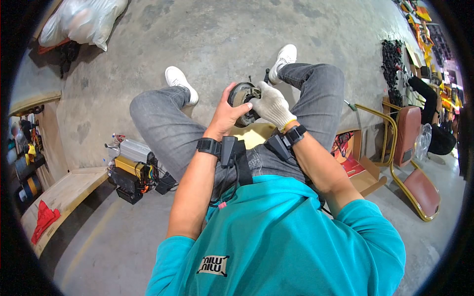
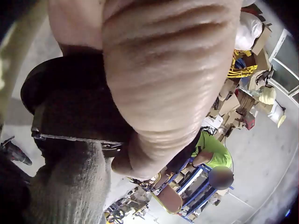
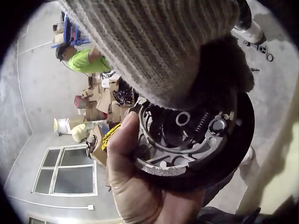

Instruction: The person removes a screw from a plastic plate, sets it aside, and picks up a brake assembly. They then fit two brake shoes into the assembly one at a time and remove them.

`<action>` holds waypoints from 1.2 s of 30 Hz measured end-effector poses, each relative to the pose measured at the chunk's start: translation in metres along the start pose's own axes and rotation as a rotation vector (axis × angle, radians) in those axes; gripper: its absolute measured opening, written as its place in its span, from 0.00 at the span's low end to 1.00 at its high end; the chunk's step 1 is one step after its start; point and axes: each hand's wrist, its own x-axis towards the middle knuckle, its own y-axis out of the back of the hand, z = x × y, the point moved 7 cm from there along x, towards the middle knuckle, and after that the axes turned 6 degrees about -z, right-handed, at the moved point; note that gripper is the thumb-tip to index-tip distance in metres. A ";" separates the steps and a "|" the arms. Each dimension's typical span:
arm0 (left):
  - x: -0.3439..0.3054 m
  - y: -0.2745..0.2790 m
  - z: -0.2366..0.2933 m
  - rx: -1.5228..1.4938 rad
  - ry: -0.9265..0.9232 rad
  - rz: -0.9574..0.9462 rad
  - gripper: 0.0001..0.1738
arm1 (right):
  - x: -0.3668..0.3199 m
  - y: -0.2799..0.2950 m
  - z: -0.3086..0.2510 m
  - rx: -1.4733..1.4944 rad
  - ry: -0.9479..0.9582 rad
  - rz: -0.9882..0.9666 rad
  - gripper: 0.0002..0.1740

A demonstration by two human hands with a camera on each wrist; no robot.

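Note:
Between the person's knees in the head view, both hands hold a round, dark drum brake (image 1: 241, 94). The bare left hand (image 1: 224, 116) grips its near left side, thumb lying across the edge. The right hand (image 1: 272, 105), in a knitted white glove, grips the right side. In the right wrist view the brake's open face shows, with curved metal brake shoes (image 3: 161, 169), a coil spring (image 3: 202, 122) and a small ring (image 3: 183, 118). There the gloved palm hides the upper part. The left thumb fills much of the left wrist view, over the brake's dark side (image 2: 79, 112).
Gold and silver boxes (image 1: 133, 158) with wires stand on the floor at left, near a wooden bench (image 1: 74, 185). An opened cardboard box (image 1: 363, 172) and a chair (image 1: 410, 133) are at right. A green-handled tool (image 1: 350, 105) lies near the right knee. Another person (image 3: 81, 60) is farther back.

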 end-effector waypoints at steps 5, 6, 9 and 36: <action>0.005 0.008 -0.009 0.003 -0.017 0.019 0.36 | 0.002 -0.002 0.002 0.003 0.029 -0.019 0.18; 0.006 0.008 -0.011 -0.036 0.013 0.001 0.33 | 0.002 -0.001 0.001 0.017 0.036 -0.036 0.19; 0.007 0.007 -0.011 -0.065 0.030 -0.039 0.29 | 0.003 -0.003 0.002 0.023 0.060 -0.049 0.19; 0.007 0.012 -0.014 -0.279 0.083 -0.030 0.20 | 0.007 -0.004 0.002 0.080 0.166 -0.094 0.18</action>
